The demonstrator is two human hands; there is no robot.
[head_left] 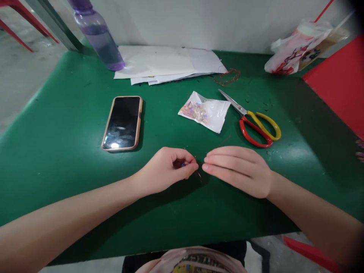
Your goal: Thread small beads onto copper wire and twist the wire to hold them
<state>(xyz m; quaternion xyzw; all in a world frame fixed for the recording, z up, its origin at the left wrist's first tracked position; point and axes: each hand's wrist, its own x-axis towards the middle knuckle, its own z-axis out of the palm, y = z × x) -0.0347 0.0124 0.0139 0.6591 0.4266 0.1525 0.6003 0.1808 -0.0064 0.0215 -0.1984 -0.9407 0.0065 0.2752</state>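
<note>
My left hand (pixel 167 168) is closed in a pinch on a thin copper-coloured wire (pixel 200 175), whose end sticks out below the fingertips. A small blue bead (pixel 182 165) shows between its thumb and fingers. Just to the right, my right hand (pixel 240 168) has its fingers pressed together, their tips pointing at the left fingertips with a small gap between. Whatever its fingertips hold is too small to make out. Beyond the hands lies a clear and white packet of small coloured beads (pixel 196 110). Scissors (pixel 241 110) with red and yellow handles lie right of the packet.
A phone (pixel 123 122) lies on the green table (pixel 71 151) at the left. Behind it are a purple bottle (pixel 101 41) and white papers (pixel 167 62). A coil of wire (pixel 227 77) rests beside the papers. Bagged drinks (pixel 298 49) stand at the back right.
</note>
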